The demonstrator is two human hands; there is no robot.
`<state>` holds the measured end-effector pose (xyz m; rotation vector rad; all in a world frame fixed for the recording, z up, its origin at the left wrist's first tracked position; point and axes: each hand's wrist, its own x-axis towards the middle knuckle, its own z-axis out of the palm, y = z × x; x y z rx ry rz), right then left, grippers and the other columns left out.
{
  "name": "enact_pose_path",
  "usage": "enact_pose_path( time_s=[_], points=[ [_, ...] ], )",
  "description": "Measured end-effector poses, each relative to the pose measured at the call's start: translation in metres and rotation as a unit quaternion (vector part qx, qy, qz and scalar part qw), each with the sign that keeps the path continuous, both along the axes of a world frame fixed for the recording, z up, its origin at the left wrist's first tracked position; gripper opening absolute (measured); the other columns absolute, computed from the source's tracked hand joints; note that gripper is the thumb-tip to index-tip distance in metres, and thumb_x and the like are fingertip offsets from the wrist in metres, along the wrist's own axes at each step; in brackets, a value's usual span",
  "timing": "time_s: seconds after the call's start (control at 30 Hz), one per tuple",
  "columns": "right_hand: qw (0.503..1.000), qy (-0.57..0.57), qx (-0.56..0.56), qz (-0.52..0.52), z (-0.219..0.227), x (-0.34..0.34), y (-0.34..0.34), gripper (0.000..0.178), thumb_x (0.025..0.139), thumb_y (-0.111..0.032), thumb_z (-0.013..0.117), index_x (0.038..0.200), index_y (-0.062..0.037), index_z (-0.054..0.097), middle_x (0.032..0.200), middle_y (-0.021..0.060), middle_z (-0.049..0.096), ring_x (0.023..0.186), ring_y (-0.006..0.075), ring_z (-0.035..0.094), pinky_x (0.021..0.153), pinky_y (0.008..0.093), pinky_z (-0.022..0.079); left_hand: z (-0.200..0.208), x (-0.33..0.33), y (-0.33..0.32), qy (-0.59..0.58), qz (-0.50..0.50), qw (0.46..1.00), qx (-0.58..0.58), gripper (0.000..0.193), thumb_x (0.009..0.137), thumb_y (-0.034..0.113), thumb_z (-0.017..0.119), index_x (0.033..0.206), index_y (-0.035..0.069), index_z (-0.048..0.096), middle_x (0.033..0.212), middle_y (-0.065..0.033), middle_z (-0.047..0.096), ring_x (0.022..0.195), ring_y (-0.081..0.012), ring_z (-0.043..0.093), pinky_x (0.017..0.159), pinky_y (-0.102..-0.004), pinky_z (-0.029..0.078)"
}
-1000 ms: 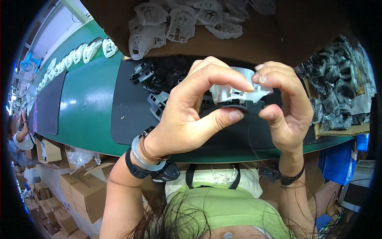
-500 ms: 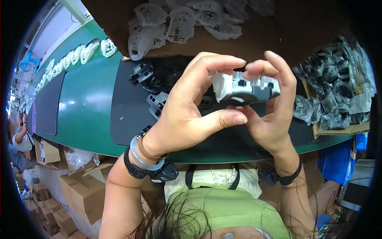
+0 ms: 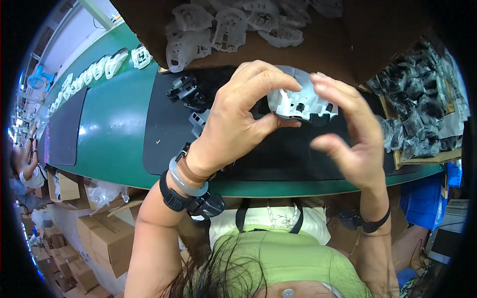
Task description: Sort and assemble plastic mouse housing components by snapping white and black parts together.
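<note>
Over the dark mat [image 3: 278, 164], my left hand [image 3: 243, 104] pinches a white plastic shell [image 3: 303, 99] between thumb and fingers. A black piece runs along the shell's lower edge, and small slots show in its near side. My right hand [image 3: 355, 129] stands at the right of the shell, its thumb spread well away from the fingers. The fingertips of that hand are close to the shell's right upper edge; whether they touch it I cannot tell. Partly behind my left wrist lie several black and grey plastic parts [image 3: 189, 93] on the mat.
A cardboard box [image 3: 343, 54] of translucent white shells [image 3: 231, 30] stands at the far side. Bagged dark parts [image 3: 417, 99] fill another box at right. White shells [image 3: 115, 63] line the green table [image 3: 107, 129] at far left. Boxes [image 3: 104, 238] stand on the floor; a person [image 3: 31, 164] sits far left.
The shell has tilted, so more of its white face shows. My right thumb and palm have come away from it to the right, while my left hand keeps its hold.
</note>
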<state>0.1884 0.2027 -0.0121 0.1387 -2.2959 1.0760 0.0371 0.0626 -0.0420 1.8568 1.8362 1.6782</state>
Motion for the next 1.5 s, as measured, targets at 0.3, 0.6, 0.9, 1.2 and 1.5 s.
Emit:
enact_pose_path(
  time_s=[0.3,0.6,0.9,1.2,1.5],
  points=[
    [0.992,0.124,-0.008,0.015,-0.003,-0.006,0.006,0.018,0.077,-0.009,0.067,0.093,-0.0006,0.064,0.088,0.0119,0.064,0.084,0.0248,0.062,0.076,0.0320,0.048,0.008,0.009,0.004,-0.061,-0.102,0.991,0.066,0.039,0.088,0.035,0.056,0.100,-0.003,0.059,0.097,-0.0127,0.054,0.095,-0.0226,0.049,0.085,-0.0336,0.039],
    [0.973,-0.113,-0.201,-0.007,-0.001,-0.011,-0.022,0.057,0.086,-0.019,0.062,0.136,-0.0058,0.038,0.130,0.0139,0.049,0.119,0.0210,0.047,0.100,0.0343,0.035,0.025,0.002,-0.042,-0.209,0.108,0.971,-0.032,0.035,0.096,0.029,0.047,0.108,-0.001,0.061,0.094,-0.0027,0.060,0.080,-0.0054,0.051,0.070,-0.0190,0.040],
    [0.897,-0.142,0.334,0.252,-0.038,-0.069,-0.061,0.044,0.089,-0.037,0.051,0.121,-0.0073,0.050,0.135,0.0157,0.040,0.132,0.0337,0.029,0.102,0.0569,0.028,0.019,-0.207,-0.101,-0.062,0.470,0.876,-0.085,0.041,0.090,0.036,0.054,0.091,-0.004,0.061,0.077,-0.0126,0.064,0.070,-0.0178,0.059,0.064,-0.0312,0.045],
    [0.934,-0.179,0.289,0.109,-0.014,-0.027,-0.036,0.027,0.079,-0.025,0.066,0.096,-0.0068,0.055,0.132,0.0150,0.041,0.130,0.0339,0.031,0.101,0.0605,0.026,-0.060,-0.385,-0.032,0.089,0.435,0.887,-0.130,0.030,0.083,0.029,0.057,0.094,0.003,0.066,0.094,-0.0236,0.063,0.091,-0.0407,0.060,0.076,-0.0425,0.050],
    [0.981,-0.075,-0.030,-0.175,-0.026,0.007,0.018,0.024,0.066,-0.012,0.076,0.079,-0.0017,0.059,0.097,0.0116,0.054,0.090,0.0244,0.054,0.080,0.0311,0.043,0.032,-0.157,-0.073,0.044,0.422,0.904,0.060,0.022,0.085,0.013,0.056,0.101,0.000,0.062,0.086,-0.0154,0.065,0.076,-0.0244,0.065,0.065,-0.0315,0.051]
  ],
)
